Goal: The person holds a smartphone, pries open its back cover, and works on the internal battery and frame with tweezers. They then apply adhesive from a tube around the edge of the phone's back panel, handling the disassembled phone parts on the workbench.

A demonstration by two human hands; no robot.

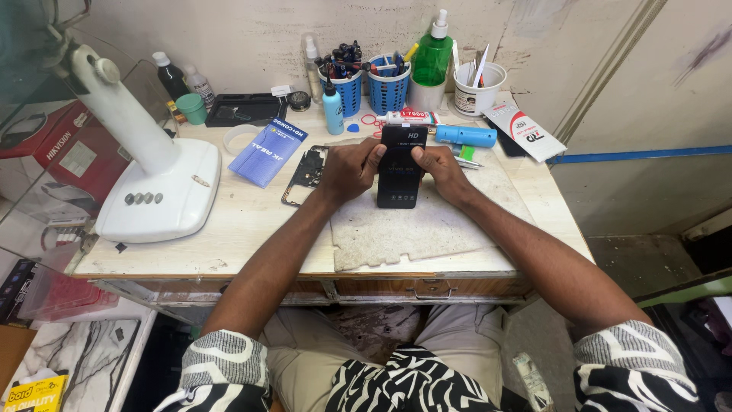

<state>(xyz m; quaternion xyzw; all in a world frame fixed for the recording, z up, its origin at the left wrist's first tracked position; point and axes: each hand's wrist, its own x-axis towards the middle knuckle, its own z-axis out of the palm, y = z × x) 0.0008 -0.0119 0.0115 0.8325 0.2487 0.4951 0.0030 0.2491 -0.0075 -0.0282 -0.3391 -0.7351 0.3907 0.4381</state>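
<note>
The black phone box (400, 169) lay on the worn mat (412, 221) at the middle of the table (244, 221), its long axis running away from the person. The left hand (349, 169) and right hand (442, 169) flanked it equally close, fingers clamped on its upper sides.

scuffed cream wall (252, 38) behind a worn wooden workbench (229, 229)
</note>
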